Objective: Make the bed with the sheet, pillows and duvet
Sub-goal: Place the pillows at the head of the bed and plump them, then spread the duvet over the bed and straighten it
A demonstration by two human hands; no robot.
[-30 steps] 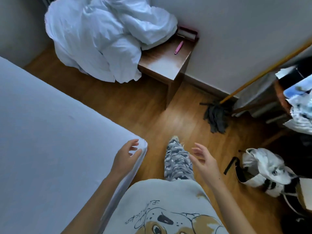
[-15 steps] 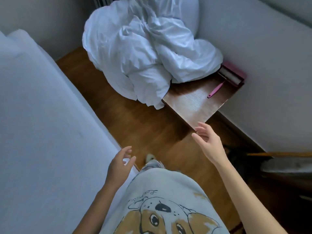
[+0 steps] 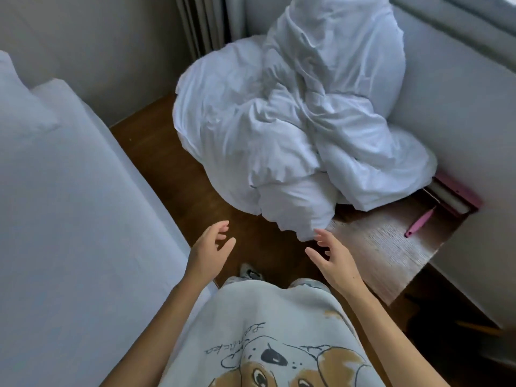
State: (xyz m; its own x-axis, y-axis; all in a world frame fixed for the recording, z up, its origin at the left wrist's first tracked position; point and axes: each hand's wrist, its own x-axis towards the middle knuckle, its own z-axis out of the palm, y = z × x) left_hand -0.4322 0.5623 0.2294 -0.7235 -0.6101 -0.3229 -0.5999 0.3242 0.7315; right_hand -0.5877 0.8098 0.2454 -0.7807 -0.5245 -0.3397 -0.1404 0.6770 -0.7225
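Both hands, left and right, spread empty before the crumpled duvet heaped on the bedside tabletop; grasping wide-apart folds should, likely, keep it off the floor when lifted to the sheeted bed.

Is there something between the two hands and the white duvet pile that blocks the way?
Nothing visible does. The left hand and right hand are open, with only bare floor before the duvet; its lowest fold hangs just beyond the right fingertips.
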